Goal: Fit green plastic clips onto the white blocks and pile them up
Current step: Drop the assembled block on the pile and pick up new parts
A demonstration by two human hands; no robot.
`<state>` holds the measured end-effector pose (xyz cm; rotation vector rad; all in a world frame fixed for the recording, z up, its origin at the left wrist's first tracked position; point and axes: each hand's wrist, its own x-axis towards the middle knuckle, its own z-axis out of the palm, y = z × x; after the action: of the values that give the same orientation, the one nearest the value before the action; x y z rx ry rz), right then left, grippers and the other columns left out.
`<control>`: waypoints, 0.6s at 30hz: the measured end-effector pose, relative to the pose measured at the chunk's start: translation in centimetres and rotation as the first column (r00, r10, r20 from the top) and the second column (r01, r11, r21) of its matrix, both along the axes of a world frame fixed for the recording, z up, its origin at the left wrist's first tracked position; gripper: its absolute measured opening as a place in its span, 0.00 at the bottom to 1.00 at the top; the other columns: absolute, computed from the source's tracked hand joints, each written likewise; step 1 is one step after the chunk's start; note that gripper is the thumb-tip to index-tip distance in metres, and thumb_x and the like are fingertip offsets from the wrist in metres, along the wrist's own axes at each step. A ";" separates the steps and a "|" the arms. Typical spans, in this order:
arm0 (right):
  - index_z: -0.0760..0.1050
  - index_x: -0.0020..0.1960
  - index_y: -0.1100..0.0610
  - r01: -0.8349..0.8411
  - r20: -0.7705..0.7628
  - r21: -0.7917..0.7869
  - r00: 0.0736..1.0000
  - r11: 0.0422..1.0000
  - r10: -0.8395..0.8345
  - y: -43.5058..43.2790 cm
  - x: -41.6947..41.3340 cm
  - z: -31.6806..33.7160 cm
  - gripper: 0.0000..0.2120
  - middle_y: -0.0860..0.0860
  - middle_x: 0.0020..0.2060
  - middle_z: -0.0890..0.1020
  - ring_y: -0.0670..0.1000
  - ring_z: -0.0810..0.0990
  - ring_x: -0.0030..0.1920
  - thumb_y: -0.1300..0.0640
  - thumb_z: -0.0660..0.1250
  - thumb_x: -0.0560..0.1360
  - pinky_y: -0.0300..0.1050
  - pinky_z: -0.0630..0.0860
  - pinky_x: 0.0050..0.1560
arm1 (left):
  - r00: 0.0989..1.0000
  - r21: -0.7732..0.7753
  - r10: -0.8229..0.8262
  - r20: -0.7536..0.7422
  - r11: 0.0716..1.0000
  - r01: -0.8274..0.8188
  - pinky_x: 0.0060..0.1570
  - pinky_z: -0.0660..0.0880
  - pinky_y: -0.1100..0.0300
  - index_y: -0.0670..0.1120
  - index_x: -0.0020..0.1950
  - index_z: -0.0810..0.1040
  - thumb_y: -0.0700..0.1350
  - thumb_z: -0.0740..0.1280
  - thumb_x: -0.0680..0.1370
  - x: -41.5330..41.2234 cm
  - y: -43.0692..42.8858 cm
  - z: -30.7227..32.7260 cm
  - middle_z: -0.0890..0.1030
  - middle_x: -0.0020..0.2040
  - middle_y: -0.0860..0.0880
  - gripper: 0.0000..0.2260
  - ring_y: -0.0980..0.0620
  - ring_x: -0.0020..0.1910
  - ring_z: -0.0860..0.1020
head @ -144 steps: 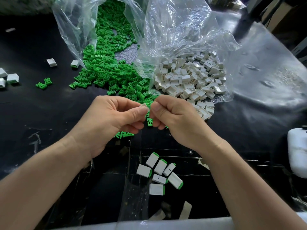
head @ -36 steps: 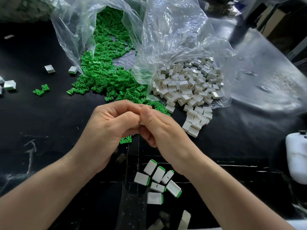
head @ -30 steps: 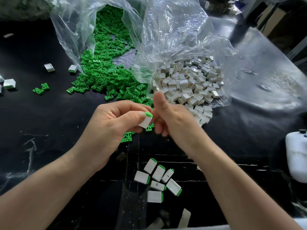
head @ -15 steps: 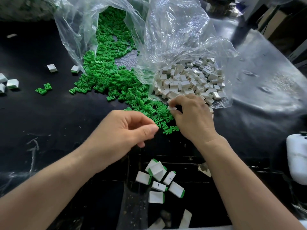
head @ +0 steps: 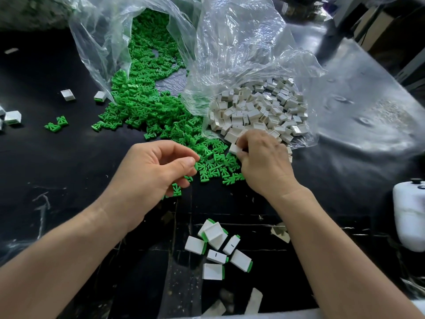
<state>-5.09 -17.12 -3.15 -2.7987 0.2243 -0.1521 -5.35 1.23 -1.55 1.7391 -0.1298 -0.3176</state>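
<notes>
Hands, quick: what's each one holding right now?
Left hand: loosely curled over the green clips, holding nothing visible.
Right hand: pinching a white block.

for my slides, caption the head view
The right hand pinches a white block at the pile; left hand hovers over green clips.

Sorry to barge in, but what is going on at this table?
A person is fitting green clips onto white blocks. Their right hand pinches one block at the heap's edge. The left hand hovers over the clips, nothing visible in its grip. Several finished pieces lie piled nearest them.
</notes>
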 end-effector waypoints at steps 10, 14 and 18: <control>0.78 0.50 0.57 -0.387 0.201 0.378 0.921 0.841 0.334 3.0 -2.0 1.7 0.08 0.45 0.41 0.77 0.43 0.75 0.44 0.56 0.68 0.73 0.30 0.68 0.45 | 0.998 -0.095 -0.013 -0.060 0.995 0.007 0.27 0.76 0.67 0.43 0.44 0.80 0.36 0.66 0.73 0.2 -0.4 0.1 0.81 0.29 0.49 0.04 0.57 0.27 0.78; 0.78 0.55 0.56 -0.173 0.154 0.180 0.977 0.968 0.146 1.9 -1.0 0.7 0.12 0.49 0.45 0.76 0.50 0.73 0.51 0.53 0.65 0.75 0.39 0.64 0.50 | 0.997 -0.154 -0.008 -0.078 0.988 -0.004 0.30 0.77 0.66 0.42 0.42 0.79 0.34 0.68 0.72 0.1 -0.2 0.3 0.82 0.33 0.47 0.04 0.54 0.30 0.81; 0.75 0.58 0.56 -0.151 0.081 0.048 0.986 0.987 0.147 1.6 -0.5 -0.4 0.12 0.52 0.53 0.77 0.52 0.71 0.57 0.54 0.64 0.76 0.38 0.60 0.51 | 0.996 -0.146 -0.048 -0.073 0.989 0.037 0.32 0.79 0.63 0.43 0.42 0.79 0.34 0.68 0.71 0.0 -0.2 0.1 0.84 0.35 0.45 0.05 0.51 0.33 0.82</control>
<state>-5.64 -15.52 -3.59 -2.7362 0.0003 -0.2153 -5.33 1.01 -1.42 1.5805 -0.1311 -0.3959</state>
